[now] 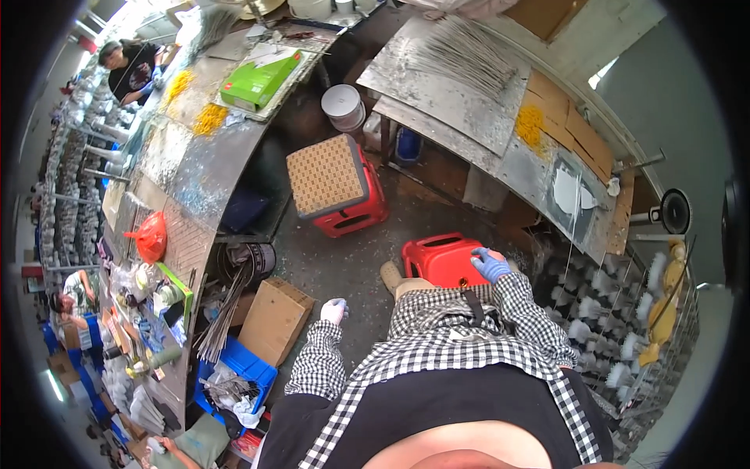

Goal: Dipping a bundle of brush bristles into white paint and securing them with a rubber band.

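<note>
Head view — right hand [491, 266] on red stool [442, 259] — left hand [334, 310] free

Bare grey floor [344, 262] is lying open between the two work tables, leaving a wide lane ahead of the left hand [334, 310]. A cardboard box [273, 319] is crowding that hand's left side, with a blue crate [248, 367] just below it. The right hand [491, 264] is resting on a red stool [441, 259]; a second red stool with a woven seat [334, 184] is blocking the lane farther ahead. The right table [469, 109] is closing off that side.
</note>
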`<action>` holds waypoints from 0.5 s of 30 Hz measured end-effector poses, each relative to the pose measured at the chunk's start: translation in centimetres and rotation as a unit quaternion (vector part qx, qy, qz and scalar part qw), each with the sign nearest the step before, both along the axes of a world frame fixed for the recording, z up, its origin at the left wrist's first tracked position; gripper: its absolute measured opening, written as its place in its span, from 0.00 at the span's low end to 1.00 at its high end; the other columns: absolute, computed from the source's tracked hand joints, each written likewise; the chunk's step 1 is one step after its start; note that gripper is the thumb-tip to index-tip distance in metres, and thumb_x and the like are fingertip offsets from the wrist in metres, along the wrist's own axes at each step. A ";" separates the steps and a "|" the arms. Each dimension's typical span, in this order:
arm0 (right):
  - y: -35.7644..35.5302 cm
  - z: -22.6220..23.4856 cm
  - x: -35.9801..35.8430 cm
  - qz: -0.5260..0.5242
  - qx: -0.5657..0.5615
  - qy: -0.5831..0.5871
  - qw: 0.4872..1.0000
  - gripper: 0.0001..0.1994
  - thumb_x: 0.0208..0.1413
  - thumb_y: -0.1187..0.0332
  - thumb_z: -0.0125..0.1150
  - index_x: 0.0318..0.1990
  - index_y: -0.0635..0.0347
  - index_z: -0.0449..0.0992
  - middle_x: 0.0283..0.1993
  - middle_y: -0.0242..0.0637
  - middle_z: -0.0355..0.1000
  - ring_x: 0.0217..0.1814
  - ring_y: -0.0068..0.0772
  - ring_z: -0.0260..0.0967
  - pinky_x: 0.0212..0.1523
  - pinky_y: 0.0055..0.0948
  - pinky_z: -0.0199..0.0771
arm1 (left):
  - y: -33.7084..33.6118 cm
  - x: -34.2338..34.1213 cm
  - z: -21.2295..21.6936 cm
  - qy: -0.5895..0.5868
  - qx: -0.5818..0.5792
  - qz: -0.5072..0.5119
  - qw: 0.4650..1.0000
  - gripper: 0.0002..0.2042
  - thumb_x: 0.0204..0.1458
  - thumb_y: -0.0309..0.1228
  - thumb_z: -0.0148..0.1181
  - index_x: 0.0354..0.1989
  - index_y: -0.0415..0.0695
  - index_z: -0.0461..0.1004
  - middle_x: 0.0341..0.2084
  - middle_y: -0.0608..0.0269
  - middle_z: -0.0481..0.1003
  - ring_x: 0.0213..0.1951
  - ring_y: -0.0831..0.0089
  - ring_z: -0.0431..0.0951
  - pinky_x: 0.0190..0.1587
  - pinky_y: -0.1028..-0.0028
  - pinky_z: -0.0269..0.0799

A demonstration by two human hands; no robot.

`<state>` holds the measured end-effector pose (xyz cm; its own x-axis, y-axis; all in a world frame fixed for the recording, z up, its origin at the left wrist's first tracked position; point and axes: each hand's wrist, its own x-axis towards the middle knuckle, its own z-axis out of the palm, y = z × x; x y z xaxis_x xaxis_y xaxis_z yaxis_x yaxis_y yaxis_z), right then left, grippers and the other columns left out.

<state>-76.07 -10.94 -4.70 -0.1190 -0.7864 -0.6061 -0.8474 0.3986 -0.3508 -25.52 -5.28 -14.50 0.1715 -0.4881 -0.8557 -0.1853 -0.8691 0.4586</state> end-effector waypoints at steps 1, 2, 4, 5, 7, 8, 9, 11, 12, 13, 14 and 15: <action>0.9 0.4 -0.7 -0.023 0.002 0.002 1.000 0.22 0.58 0.50 0.57 0.56 0.45 0.77 0.48 0.48 0.79 0.53 0.47 0.76 0.57 0.42 0.74 | -0.7 -0.9 -0.3 -0.014 0.011 -0.045 0.999 0.14 0.64 0.36 0.55 0.53 0.42 0.76 0.31 0.64 0.80 0.24 0.79 0.76 0.24 0.76 0.69; 1.1 0.4 -1.4 -0.043 0.001 -0.027 0.999 0.22 0.59 0.50 0.57 0.56 0.46 0.77 0.48 0.48 0.79 0.53 0.48 0.76 0.57 0.41 0.73 | -1.3 -2.1 -0.6 0.006 0.007 -0.052 0.999 0.14 0.64 0.36 0.55 0.53 0.42 0.76 0.32 0.65 0.80 0.24 0.80 0.76 0.25 0.76 0.69; 0.8 -0.3 -2.1 -0.045 -0.004 -0.041 0.998 0.22 0.59 0.50 0.57 0.56 0.49 0.76 0.48 0.47 0.79 0.53 0.47 0.76 0.56 0.40 0.73 | -3.1 -3.8 -0.9 0.026 0.002 -0.043 0.999 0.14 0.64 0.35 0.55 0.53 0.43 0.76 0.32 0.65 0.80 0.25 0.80 0.76 0.25 0.76 0.69; 0.2 0.0 -2.3 -0.037 -0.010 -0.056 0.998 0.23 0.59 0.50 0.57 0.56 0.52 0.76 0.48 0.47 0.78 0.52 0.47 0.76 0.56 0.39 0.72 | -3.4 -5.1 -1.2 0.044 -0.004 -0.024 0.999 0.13 0.64 0.35 0.55 0.52 0.43 0.76 0.32 0.66 0.81 0.25 0.80 0.76 0.25 0.77 0.69; -1.7 0.8 -2.1 -0.014 0.001 -0.102 0.995 0.23 0.59 0.50 0.57 0.57 0.52 0.75 0.52 0.47 0.76 0.55 0.47 0.74 0.57 0.39 0.71 | -3.1 -6.2 -3.1 0.046 -0.016 -0.026 0.999 0.15 0.64 0.36 0.55 0.55 0.43 0.74 0.32 0.65 0.79 0.26 0.77 0.77 0.27 0.75 0.73; -2.1 -0.8 -3.0 0.016 -0.036 -0.115 0.993 0.23 0.60 0.50 0.56 0.57 0.52 0.75 0.53 0.47 0.76 0.57 0.47 0.73 0.58 0.39 0.71 | -3.6 -7.3 -3.5 0.053 -0.037 -0.014 0.998 0.15 0.64 0.36 0.55 0.55 0.43 0.74 0.32 0.65 0.80 0.26 0.78 0.77 0.26 0.74 0.74; -3.0 -2.3 -3.7 0.038 -0.045 -0.127 0.990 0.23 0.61 0.48 0.53 0.58 0.50 0.74 0.54 0.47 0.76 0.56 0.47 0.74 0.58 0.39 0.72 | -3.9 -9.0 -3.9 0.059 -0.059 0.004 0.996 0.15 0.64 0.36 0.56 0.55 0.43 0.74 0.33 0.64 0.80 0.26 0.78 0.77 0.26 0.74 0.74; -5.1 -5.2 -5.3 0.075 -0.032 -0.134 0.988 0.23 0.59 0.49 0.54 0.56 0.50 0.76 0.55 0.44 0.76 0.58 0.47 0.73 0.59 0.41 0.71 | -5.5 -13.3 -2.6 0.049 -0.058 0.035 0.996 0.14 0.64 0.32 0.56 0.54 0.40 0.74 0.31 0.64 0.80 0.24 0.81 0.75 0.25 0.80 0.69; -6.7 -4.9 -5.1 0.103 -0.036 -0.134 0.985 0.23 0.58 0.49 0.54 0.55 0.50 0.77 0.54 0.43 0.77 0.58 0.46 0.73 0.59 0.41 0.71 | -6.2 -14.5 -2.6 0.051 -0.074 0.033 0.995 0.14 0.63 0.32 0.56 0.54 0.39 0.74 0.31 0.64 0.80 0.24 0.80 0.75 0.25 0.79 0.70; -8.3 -4.4 -5.3 0.124 -0.023 -0.142 0.982 0.23 0.58 0.50 0.54 0.56 0.50 0.77 0.54 0.42 0.77 0.58 0.46 0.73 0.59 0.41 0.71 | -6.2 -15.6 -3.2 0.054 -0.092 0.032 0.994 0.14 0.63 0.32 0.57 0.54 0.38 0.74 0.31 0.63 0.80 0.24 0.80 0.76 0.25 0.79 0.70; -9.9 -4.8 -6.2 0.150 -0.035 -0.163 0.975 0.23 0.58 0.50 0.54 0.56 0.50 0.77 0.55 0.42 0.77 0.58 0.47 0.73 0.59 0.42 0.71 | -6.7 -17.0 -4.1 0.038 -0.096 0.031 0.994 0.14 0.63 0.31 0.57 0.54 0.38 0.74 0.31 0.63 0.80 0.24 0.79 0.76 0.25 0.79 0.70; -11.3 -4.9 -6.9 0.154 -0.037 -0.152 0.976 0.23 0.58 0.50 0.54 0.56 0.49 0.77 0.55 0.42 0.77 0.58 0.48 0.73 0.59 0.43 0.72 | -6.9 -18.4 -4.9 0.020 -0.097 0.028 0.995 0.14 0.62 0.31 0.57 0.54 0.37 0.74 0.30 0.63 0.79 0.24 0.79 0.76 0.25 0.79 0.71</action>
<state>-83.01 -22.27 -9.60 0.3063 -0.7991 -0.5173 -0.7752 0.1061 -0.6228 -43.93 -12.19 -19.40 0.1709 -0.6349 -0.7535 -0.1175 -0.7724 0.6242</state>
